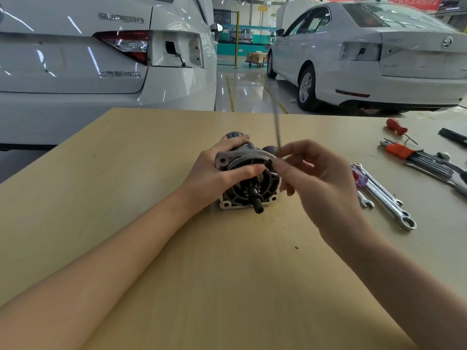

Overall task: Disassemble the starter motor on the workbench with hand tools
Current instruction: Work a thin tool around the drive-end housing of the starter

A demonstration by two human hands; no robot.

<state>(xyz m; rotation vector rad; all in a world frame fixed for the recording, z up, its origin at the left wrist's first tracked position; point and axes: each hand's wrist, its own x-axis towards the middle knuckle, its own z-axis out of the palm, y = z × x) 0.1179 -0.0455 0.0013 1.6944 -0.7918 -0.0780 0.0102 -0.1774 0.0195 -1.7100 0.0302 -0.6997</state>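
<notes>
- A grey metal starter motor (249,173) lies mid-worktop (126,198), shaft end toward the camera.
- Left hand (214,173) clamps its grip around the housing.
- Right hand (316,180) pinches a thin blurred steel rod (277,127) just right of the motor.
- Chrome spanners (386,198) lie further right.

One head camera looks forward and down, close over the workbench (126,173), white cars (75,59) toward 12 o'clock.

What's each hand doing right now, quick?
Left hand: grips the starter motor, steadying it on the workbench.
Right hand: pinches a thin long rod, blurred, sticking upward.
</notes>
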